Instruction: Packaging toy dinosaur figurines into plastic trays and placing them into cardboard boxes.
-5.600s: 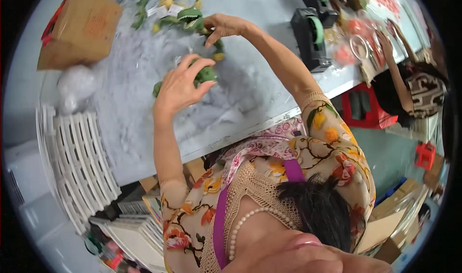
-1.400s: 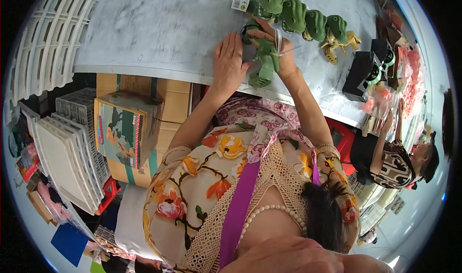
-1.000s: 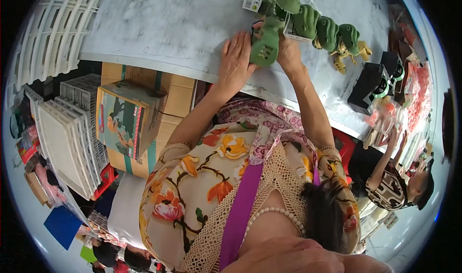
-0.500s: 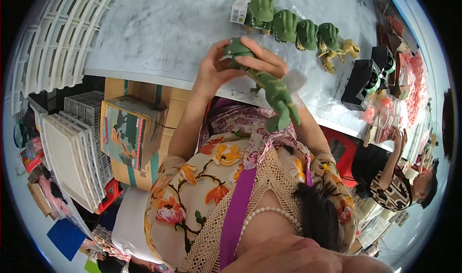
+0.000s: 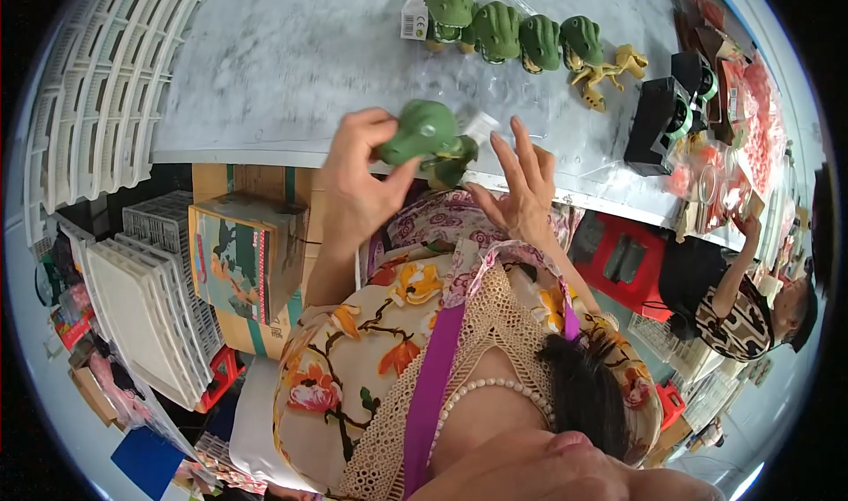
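Observation:
A green toy dinosaur (image 5: pixel 426 132) is gripped by its head in my left hand (image 5: pixel 360 161), thumb on one side and fingers on the other, over the table's front edge. Its body points down and toward me, partly hidden behind the head. To the right, my right hand (image 5: pixel 521 176) is apart from the toy, fingers spread and holding nothing. A pale tag (image 5: pixel 480 127) shows beside the toy's body. Farther back, several green dinosaur toys (image 5: pixel 496 31) stand in a slanting row, a white tag (image 5: pixel 413 15) by the leftmost. At the row's right end lies a small yellowish dinosaur figure (image 5: pixel 609 75).
The grey tabletop (image 5: pixel 291 68) spans the front. White plastic crates (image 5: pixel 115 86) stand at the left, above stacked trays (image 5: pixel 141 302) and a cardboard box (image 5: pixel 238 254). Black boxes (image 5: pixel 658 126) sit at the right, near a co-worker (image 5: pixel 751 316) and a red stool (image 5: pixel 618 258).
The dinosaur has turned so its head faces left in my left hand. My right hand has let go of it and moved off to the right, fingers spreading.

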